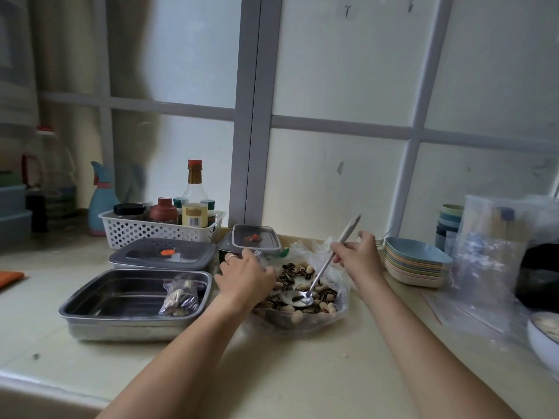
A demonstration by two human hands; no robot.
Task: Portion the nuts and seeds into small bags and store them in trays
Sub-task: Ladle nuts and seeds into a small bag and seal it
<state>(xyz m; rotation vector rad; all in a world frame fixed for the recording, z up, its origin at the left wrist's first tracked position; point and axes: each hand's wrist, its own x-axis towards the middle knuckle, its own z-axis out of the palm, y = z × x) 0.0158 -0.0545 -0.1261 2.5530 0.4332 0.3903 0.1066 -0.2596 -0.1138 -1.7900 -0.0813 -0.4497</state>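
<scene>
Our right hand [354, 255] pinches the long spoon [322, 272] mid-handle, with its bowl in the nuts and seeds [290, 276] heaped in an open plastic bag [340, 300] on the worktop [272, 373]. Our left hand [245, 273] rests at the bag's left edge; whether it grips we cannot tell. The mix looks loose and light and the film limp, so we hold the rim. One small bag [180, 296] lies in the steel tray [99, 300].

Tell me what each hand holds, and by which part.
Right hand grips the spoon by its upper handle. Left hand is at the nut bag's rim; a grip cannot be told.
</scene>
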